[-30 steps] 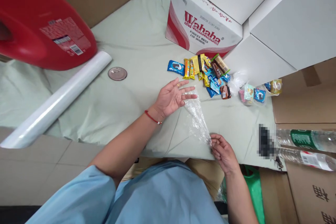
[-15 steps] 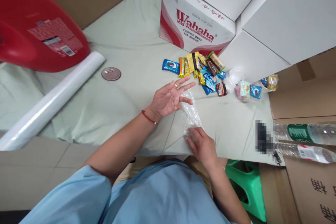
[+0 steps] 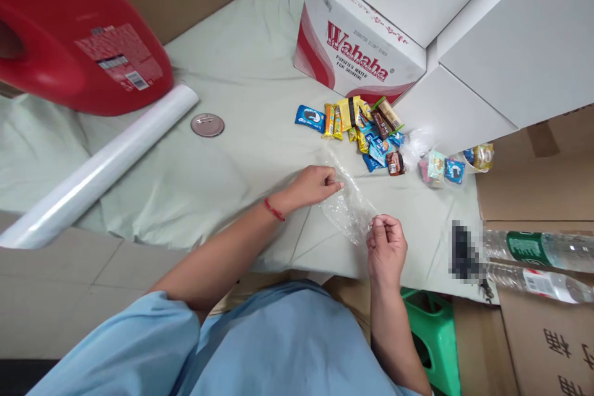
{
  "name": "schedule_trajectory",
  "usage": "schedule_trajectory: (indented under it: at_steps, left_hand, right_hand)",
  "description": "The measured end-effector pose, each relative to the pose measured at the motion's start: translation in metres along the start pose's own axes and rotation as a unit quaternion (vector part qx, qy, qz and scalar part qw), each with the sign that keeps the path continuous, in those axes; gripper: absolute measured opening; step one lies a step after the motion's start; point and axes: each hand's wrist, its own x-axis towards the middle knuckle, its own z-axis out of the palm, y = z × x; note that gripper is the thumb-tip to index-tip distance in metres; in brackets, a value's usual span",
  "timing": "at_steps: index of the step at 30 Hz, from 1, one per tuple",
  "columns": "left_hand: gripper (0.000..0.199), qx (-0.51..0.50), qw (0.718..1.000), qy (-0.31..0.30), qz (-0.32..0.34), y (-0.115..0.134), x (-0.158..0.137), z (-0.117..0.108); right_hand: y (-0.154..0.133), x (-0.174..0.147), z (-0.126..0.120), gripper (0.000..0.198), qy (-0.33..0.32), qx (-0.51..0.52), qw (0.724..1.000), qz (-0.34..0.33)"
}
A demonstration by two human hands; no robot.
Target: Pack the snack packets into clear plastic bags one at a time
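Note:
A clear, crinkled plastic bag [image 3: 349, 210] stretches between my two hands just above the cloth-covered table. My left hand [image 3: 316, 187], with a red string bracelet at the wrist, is closed on the bag's left side. At its lower right edge, my right hand [image 3: 387, 244] pinches the plastic between thumb and fingers. Beyond the bag lies a pile of small wrapped snacks [image 3: 378, 145] in blue, yellow and brown wrappers. A blue snack packet [image 3: 310, 118] rests at the pile's left end.
A white-and-red water carton [image 3: 357, 43] stands behind the snacks. To the left are a red jug [image 3: 125, 55], a white roll [image 3: 102, 164] and a round badge [image 3: 207, 125]. Bagged snacks [image 3: 440, 168] and plastic bottles [image 3: 547, 249] lie right; a green stool [image 3: 434, 334] stands below.
My left hand has gone from spread fingers to a closed grip on the bag. My right hand has moved right and up, and the bag is now spread wider. The view has shifted slightly.

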Motion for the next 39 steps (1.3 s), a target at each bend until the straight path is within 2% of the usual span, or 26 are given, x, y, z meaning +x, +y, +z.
schedule_trajectory:
  at_steps: [1,3,4,7,8,9,12,13,19,21,25,28,30,31,33,34,36,38,39]
  left_hand:
    - [0.03,0.036,0.999,0.026,0.029,0.0,-0.002,0.005]
    - [0.017,0.087,0.994,0.035,0.055,0.001,-0.005,0.013]
    - [0.019,0.108,0.992,0.031,0.05,0.001,-0.006,0.016]
    - [0.053,0.149,0.988,0.031,-0.002,-0.001,-0.008,0.023]
    - [0.056,0.153,0.988,0.029,-0.016,-0.002,-0.008,0.024]
    - [0.051,0.152,0.988,0.023,-0.024,-0.004,-0.007,0.024]
    - [0.013,0.131,0.991,0.003,-0.024,-0.008,-0.004,0.024]
    - [0.007,0.123,0.992,0.003,-0.022,-0.008,-0.003,0.023]
    - [0.01,0.066,0.997,0.031,-0.022,-0.008,-0.001,0.014]
    - [0.01,0.026,0.998,0.048,-0.036,-0.005,-0.005,0.012]
    - [0.01,0.003,0.995,0.076,-0.06,0.004,-0.027,0.006]
    - [0.014,0.039,0.993,0.085,-0.076,0.01,-0.056,0.001]
    - [0.018,0.064,0.989,0.092,-0.094,0.011,-0.077,-0.003]
    - [0.02,0.076,0.987,0.096,-0.104,0.01,-0.087,-0.005]
    - [0.022,0.098,0.982,0.102,-0.127,0.007,-0.105,-0.008]
    - [0.023,0.108,0.979,0.105,-0.14,0.006,-0.112,-0.01]
    - [0.026,0.133,0.971,0.11,-0.163,0.003,-0.125,-0.015]
    - [0.027,0.182,0.961,0.101,-0.18,0.002,-0.137,-0.02]
    - [0.027,0.214,0.955,0.088,-0.184,0.002,-0.142,-0.024]
  right_hand:
    - [0.001,0.0,0.001,0.034,-0.002,0.037,0.999,0.015]
    - [0.002,0.002,0.002,0.038,-0.01,0.096,0.994,0.049]
    - [0.004,0.002,0.001,0.04,-0.014,0.116,0.991,0.064]
    - [0.008,0.003,-0.002,0.042,-0.011,0.142,0.986,0.09]
    - [0.01,0.003,-0.004,0.043,-0.009,0.145,0.985,0.093]
    - [0.012,0.002,-0.007,0.044,-0.006,0.146,0.985,0.093]
    - [0.018,0.0,-0.017,0.045,0.014,0.143,0.986,0.085]
    - [0.02,0.0,-0.022,0.045,0.025,0.14,0.987,0.08]
    - [0.031,0.001,-0.069,0.044,0.101,0.129,0.983,0.081]
    - [0.03,0.002,-0.092,0.045,0.101,0.1,0.985,0.094]
    - [0.015,0.011,-0.141,0.045,0.005,-0.089,0.988,0.123]
    - [-0.006,0.025,-0.155,0.048,0.008,-0.226,0.973,0.041]
    - [-0.021,0.033,-0.142,0.043,0.032,-0.258,0.965,-0.04]
    - [-0.027,0.035,-0.128,0.039,0.024,-0.264,0.961,-0.079]
    - [-0.036,0.035,-0.091,0.031,-0.055,-0.279,0.946,-0.157]
    - [-0.037,0.035,-0.07,0.029,-0.127,-0.298,0.925,-0.199]
    - [-0.031,0.035,-0.031,0.032,-0.257,-0.366,0.854,-0.266]
    - [-0.016,0.041,-0.004,0.042,-0.294,-0.453,0.794,-0.279]
    - [-0.007,0.046,0.004,0.047,-0.281,-0.49,0.781,-0.268]
